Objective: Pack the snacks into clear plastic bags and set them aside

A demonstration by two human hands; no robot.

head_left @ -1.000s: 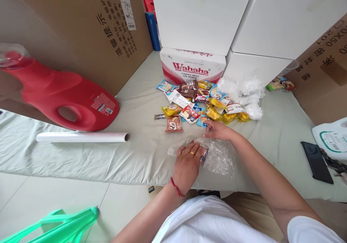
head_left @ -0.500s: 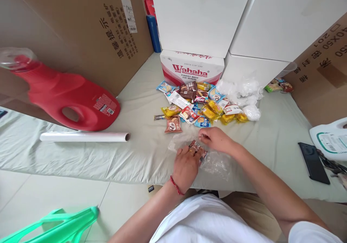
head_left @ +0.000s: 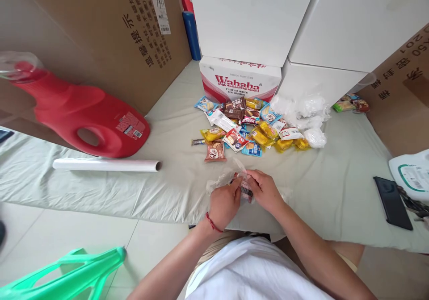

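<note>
Close to the table's front edge, a clear plastic bag point(head_left: 219, 181) lies around a small packaged snack point(head_left: 247, 192) with a dark reddish wrapper. My left hand point(head_left: 225, 203), with a red cord at the wrist, is closed on the bag from the left. My right hand point(head_left: 264, 189) pinches the bag's plastic from the right, thumb against the fingers. The two hands nearly meet over the snack and cover part of it. Just beyond them is a heap of wrapped snacks point(head_left: 235, 140), with a brown snack packet point(head_left: 215, 151) nearest on the left.
Crumpled clear bags point(head_left: 306, 108) lie right of the heap, before a Wahaha box point(head_left: 239, 80) and white boxes point(head_left: 253, 18). Leftward are a red detergent bottle point(head_left: 90, 121) and a white roll point(head_left: 107, 164). A phone point(head_left: 393, 202) lies at right; a green stool point(head_left: 67, 277) is on the floor.
My left hand has gone from lying flat on the snack to gripping the bag. My right hand has come down and closer, and the plastic is now gathered up around the snack.
</note>
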